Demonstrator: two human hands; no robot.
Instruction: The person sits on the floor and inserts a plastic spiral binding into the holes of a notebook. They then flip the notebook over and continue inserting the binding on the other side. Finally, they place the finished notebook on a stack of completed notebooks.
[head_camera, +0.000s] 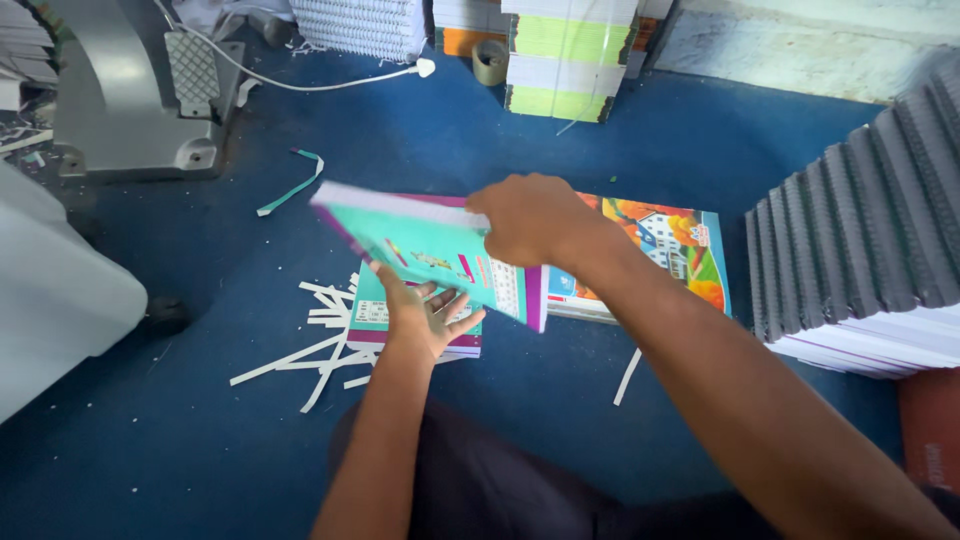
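Teal notebook (430, 250) is mid-lift at centre, right hand (530, 218) clasped on its spine, left hand (425, 315) spread beneath at 6 o'clock over another notebook (372, 318), needing a steady lowering.

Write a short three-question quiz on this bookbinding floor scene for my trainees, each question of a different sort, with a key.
1. True or false: the right hand grips the teal notebook by its top edge.
2. Multiple choice: the left hand is (A) open, palm up, under the lifted notebook; (B) on the grey machine; (C) holding the tape roll.
3. Fill in: scattered on the blue floor left of the low pile of notebooks lie white paper ____.

Key: 1 true; 2 A; 3 strips.
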